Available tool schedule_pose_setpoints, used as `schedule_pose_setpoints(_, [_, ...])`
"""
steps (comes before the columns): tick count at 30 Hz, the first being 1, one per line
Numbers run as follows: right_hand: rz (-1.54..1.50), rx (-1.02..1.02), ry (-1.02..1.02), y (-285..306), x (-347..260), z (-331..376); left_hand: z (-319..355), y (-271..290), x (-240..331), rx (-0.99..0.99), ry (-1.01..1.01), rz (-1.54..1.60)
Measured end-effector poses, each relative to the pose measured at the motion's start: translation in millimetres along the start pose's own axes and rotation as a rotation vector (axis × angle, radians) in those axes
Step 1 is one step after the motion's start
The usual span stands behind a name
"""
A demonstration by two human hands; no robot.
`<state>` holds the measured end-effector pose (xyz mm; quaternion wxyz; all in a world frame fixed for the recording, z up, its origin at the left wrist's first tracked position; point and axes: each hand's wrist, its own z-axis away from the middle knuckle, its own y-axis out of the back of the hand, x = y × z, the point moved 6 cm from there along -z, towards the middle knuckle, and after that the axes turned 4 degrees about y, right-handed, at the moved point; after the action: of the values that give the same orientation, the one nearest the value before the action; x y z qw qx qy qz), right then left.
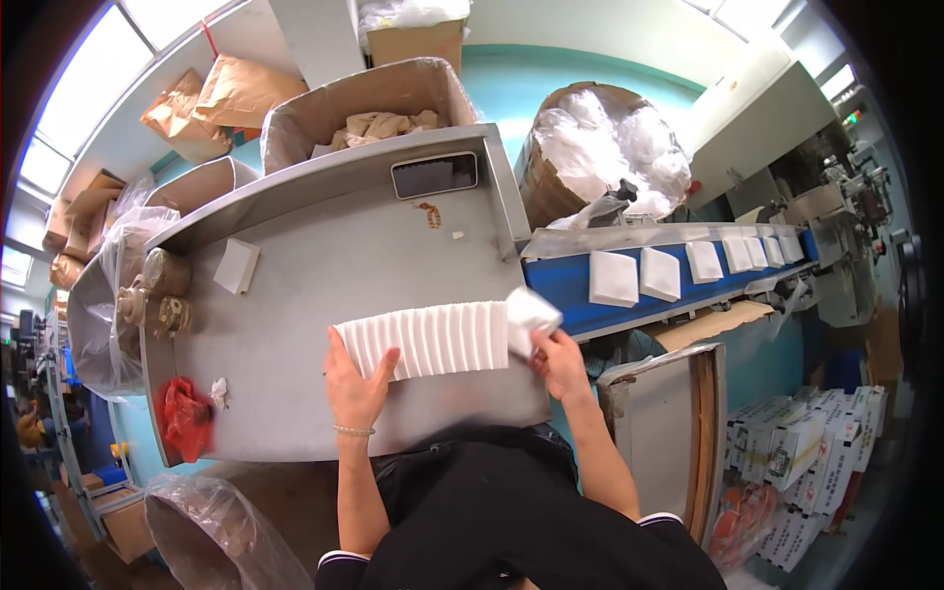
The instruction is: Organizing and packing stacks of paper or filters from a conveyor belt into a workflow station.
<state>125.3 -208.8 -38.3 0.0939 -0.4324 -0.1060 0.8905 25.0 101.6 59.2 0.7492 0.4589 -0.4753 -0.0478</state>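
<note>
A long row of folded white napkins (423,341), or flat packets much like them, stands pressed together on the grey metal table. My left hand (356,385) grips the left end of that row, thumb along its near side and fingers round the end. Just past the right end, my right hand (560,364) pinches a single white napkin (532,313), slightly smeared by motion. More white napkins (613,279) lie spaced out on a blue conveyor belt (575,312) to the right. One separate white piece (237,266) rests at the table's left.
A phone (435,175) and a beaded bracelet (430,215) lie near the table's (324,236) raised back edge. Metal weights (162,295) and a red plastic bag (185,420) occupy its left side. Behind stand a lined carton (369,93) and a bin of clear plastic (610,147).
</note>
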Motion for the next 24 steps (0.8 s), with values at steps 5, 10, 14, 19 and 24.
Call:
schedule_pose_setpoints(5, [0.374,-0.139,0.264,-35,-10,5,6,-11,8,-0.064,-0.044,0.021])
schedule_pose_setpoints(10, [0.151,-0.377,-0.113,-40,-1,13,8,-9,6,0.011,-0.02,0.045])
schedule_pose_setpoints(14, [-0.098,0.005,-0.014,6,-7,-1,7,-10,10,-0.019,-0.016,0.011])
schedule_pose_setpoints(19, [0.338,-0.147,0.204,-34,-20,13,11,-20,10,-0.033,-0.079,0.026])
schedule_pose_setpoints(24, [0.331,-0.324,0.005,-40,-11,17,12,-19,11,0.03,-0.066,0.034])
